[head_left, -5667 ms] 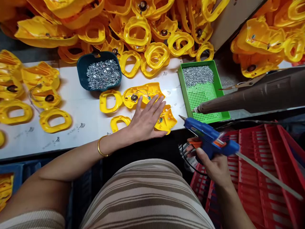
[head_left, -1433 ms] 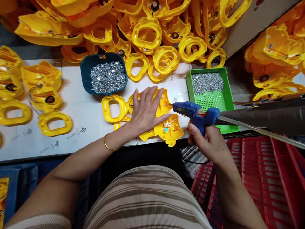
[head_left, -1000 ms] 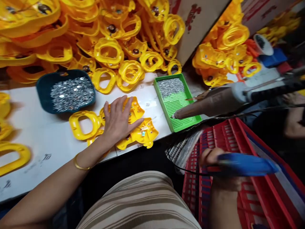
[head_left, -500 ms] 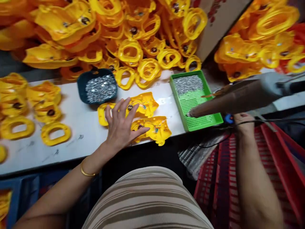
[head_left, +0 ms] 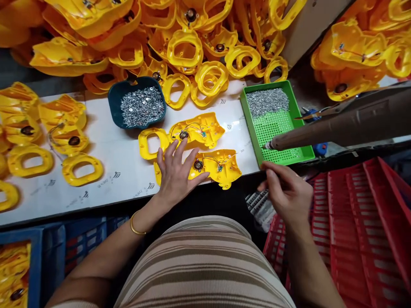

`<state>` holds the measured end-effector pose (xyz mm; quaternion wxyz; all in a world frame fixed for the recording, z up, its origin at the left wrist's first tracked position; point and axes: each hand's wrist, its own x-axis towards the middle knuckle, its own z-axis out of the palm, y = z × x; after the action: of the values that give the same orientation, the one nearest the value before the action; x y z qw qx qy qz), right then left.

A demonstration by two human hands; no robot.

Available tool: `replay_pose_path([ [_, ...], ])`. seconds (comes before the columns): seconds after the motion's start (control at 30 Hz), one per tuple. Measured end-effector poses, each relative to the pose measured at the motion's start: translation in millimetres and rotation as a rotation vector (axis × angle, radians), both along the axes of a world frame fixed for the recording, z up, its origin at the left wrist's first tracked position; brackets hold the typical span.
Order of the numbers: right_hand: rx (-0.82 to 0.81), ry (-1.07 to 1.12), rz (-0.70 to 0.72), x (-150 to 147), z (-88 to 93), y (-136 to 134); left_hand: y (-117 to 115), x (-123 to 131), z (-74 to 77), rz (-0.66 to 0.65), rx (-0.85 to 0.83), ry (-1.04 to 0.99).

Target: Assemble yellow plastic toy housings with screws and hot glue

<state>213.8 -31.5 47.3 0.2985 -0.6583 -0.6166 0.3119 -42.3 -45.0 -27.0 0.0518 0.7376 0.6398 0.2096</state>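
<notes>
My left hand (head_left: 178,173) was spread wide over the near edge of the bench (head_left: 112,149), gripping nothing; couldn't tell if its fingers touched the shells. Lower yellow shell (head_left: 233,164) lay at the near edge, its tab poking past it; upper yellow shell (head_left: 212,128) lay just behind, farther from that edge. Both hollow side up, wired. Yellow ring (head_left: 143,143) sat at the upper shell's left.

My right hand (head_left: 290,194) was off the near edge by the near left corner of the green tray (head_left: 255,139), fingers half curled, thumb near index; couldn't tell if anything was pinched. Teal bowl (head_left: 114,105) of screws stood toward the bench's far edge. Blue tool (head_left: 320,149) showed beside the tray's right wall, mostly hidden.
</notes>
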Motion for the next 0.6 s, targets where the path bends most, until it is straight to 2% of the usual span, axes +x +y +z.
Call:
replay_pose_path([
  [0.1,-0.009,0.05,-0.013,-24.2,-13.8,21.6,0.5,0.0,-1.4,-0.017,0.007,0.019],
  [0.27,-0.079,-0.026,0.121,-14.5,-35.7,51.8,0.4,0.7,2.4,-0.013,-0.025,-0.012],
  [0.33,-0.036,-0.069,0.13,-11.9,-34.6,50.0,1.3,0.1,2.6,-0.006,-0.015,-0.023],
  [0.43,0.019,-0.084,0.155,-14.0,-23.1,36.6,5.7,4.8,2.9,-0.013,0.02,-0.045],
  [0.6,-0.014,0.009,0.221,-20.1,-8.3,18.2,15.9,35.7,17.1,-0.137,0.018,-0.114],
])
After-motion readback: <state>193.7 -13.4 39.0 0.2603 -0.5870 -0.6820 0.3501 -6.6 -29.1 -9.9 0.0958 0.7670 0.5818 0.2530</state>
